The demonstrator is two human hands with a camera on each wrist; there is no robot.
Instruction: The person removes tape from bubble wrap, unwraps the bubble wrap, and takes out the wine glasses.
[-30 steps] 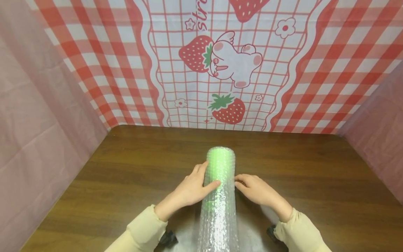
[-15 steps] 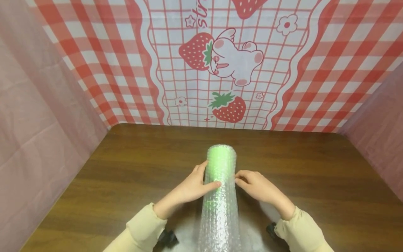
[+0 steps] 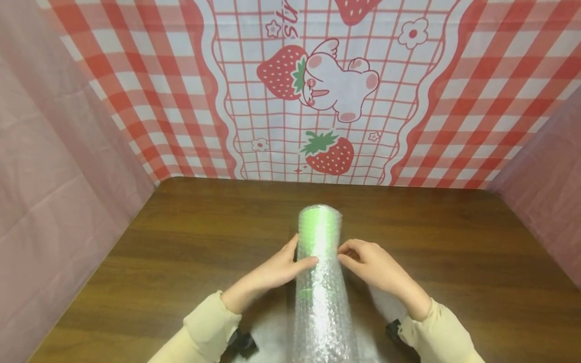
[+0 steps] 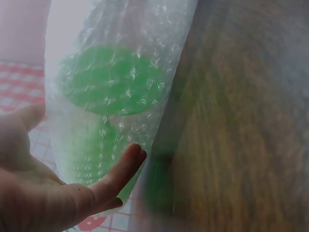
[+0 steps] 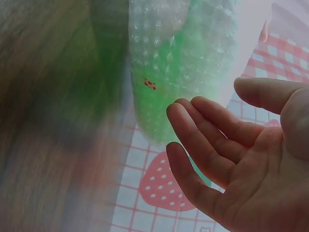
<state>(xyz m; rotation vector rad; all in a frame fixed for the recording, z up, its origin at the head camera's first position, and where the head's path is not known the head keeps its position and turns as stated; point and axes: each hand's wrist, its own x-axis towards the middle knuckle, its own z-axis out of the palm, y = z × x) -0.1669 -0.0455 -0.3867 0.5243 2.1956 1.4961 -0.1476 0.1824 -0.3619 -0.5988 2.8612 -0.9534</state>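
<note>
A green cylinder in bubble wrap (image 3: 320,229) lies lengthwise on the table, with a long tail of wrap (image 3: 323,327) running toward me. My left hand (image 3: 279,269) holds it from the left, thumb over the top and fingers along its side. In the left wrist view, a round green end (image 4: 116,79) shows through the clear bubbles, between that hand's thumb and fingers. My right hand (image 3: 369,264) is at the right side of the roll, fingertips at the wrap. The right wrist view shows its fingers (image 5: 207,140) loosely bent, and a small red mark (image 5: 150,84) on the wrapped cylinder.
The brown wooden table (image 3: 204,217) spreads out on both sides. A red-and-white strawberry cloth (image 3: 254,111) hangs behind it, and pink curtains (image 3: 59,166) close off the sides. Dark wrist gear (image 3: 242,344) sits by the sleeve cuffs.
The near end of the bubble wrap has swung slightly to the right. My right hand has shifted a little farther from me. The left hand keeps nearly the same place on the roll.
</note>
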